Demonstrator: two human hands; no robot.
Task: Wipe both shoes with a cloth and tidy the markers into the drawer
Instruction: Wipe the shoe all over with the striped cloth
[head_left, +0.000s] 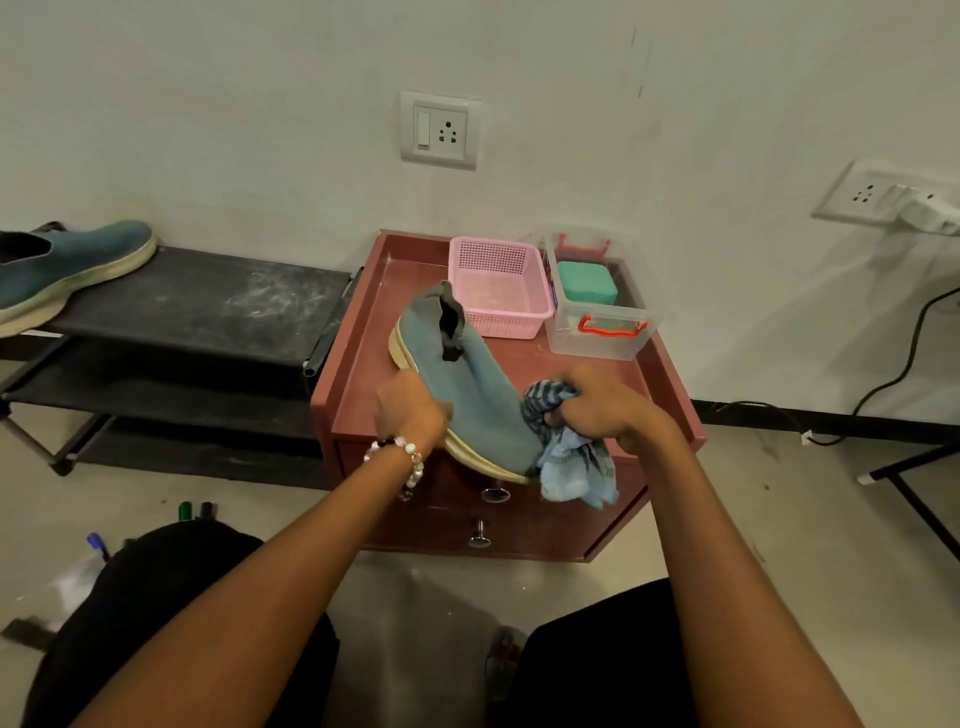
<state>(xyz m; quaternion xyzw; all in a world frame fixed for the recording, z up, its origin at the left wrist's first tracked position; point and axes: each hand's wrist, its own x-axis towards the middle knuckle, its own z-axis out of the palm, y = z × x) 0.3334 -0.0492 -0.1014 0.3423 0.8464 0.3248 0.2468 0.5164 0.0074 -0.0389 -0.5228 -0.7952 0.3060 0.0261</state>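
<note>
Both forearms reach forward from the near edge over the top of a low red cabinet (358, 374). The left hand (410, 408), a bead bracelet (410, 457) at its wrist, has its fingers curled round the near left side of a blue shoe (467, 379), gripping it by the sole edge. This shoe lies tilted on the cabinet top, heel toward the far side, toe overhanging the near edge. The right hand (602, 405) has its fingers bunched tight on a blue striped cloth (566, 452), pressed against the shoe's toe; the loose end of the cloth hangs down over the cabinet front.

The second shoe (62, 270) sits on a black rack (208, 301) at far left, its heel cut off by the frame edge. On the floor near left, markers (195, 510) are partly hidden behind the person's knee. The drawer fronts are mostly covered by the arms and cloth; two metal knobs (480, 535) show. No writing can be read.
</note>
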